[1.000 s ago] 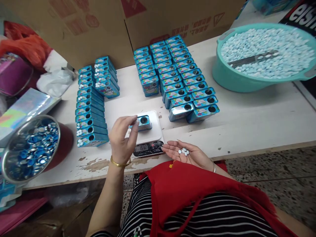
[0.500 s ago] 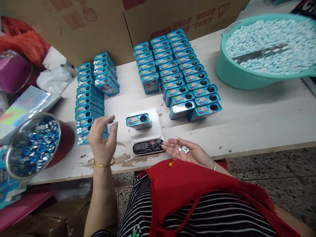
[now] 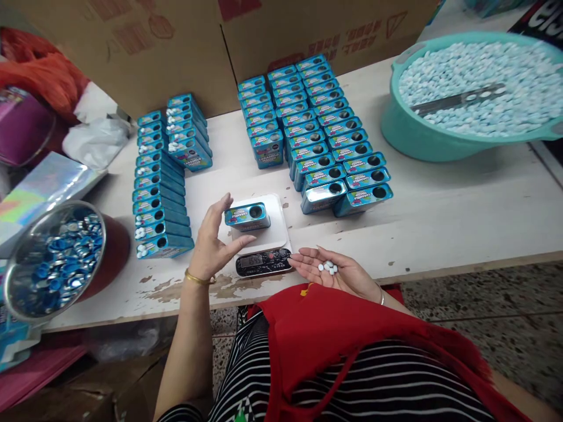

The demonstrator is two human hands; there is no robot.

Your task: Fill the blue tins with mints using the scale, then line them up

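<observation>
A blue candy tin (image 3: 247, 217) with a round hole in its top stands on the white kitchen scale (image 3: 277, 220), whose lit display faces me. My left hand (image 3: 215, 243) is at the tin's left end, thumb and fingers spread apart; whether a fingertip touches the tin I cannot tell. Palm up beside the scale's front right corner, my right hand (image 3: 347, 272) holds several small pale candies (image 3: 328, 267) on its loosely cupped fingers.
Rows of blue tins (image 3: 316, 135) stand behind the scale; more tins (image 3: 160, 205), several topped with candies, stand left. A metal pot (image 3: 109, 240) of blue caps is at far left. A turquoise basin (image 3: 426, 146) of candies with a metal strip sits right. Cardboard boxes (image 3: 176, 53) form the back.
My left hand has moved right, from beside the left row of tins to the tin on the scale, its fingers spreading wider. My right hand stays in place with the candies.
</observation>
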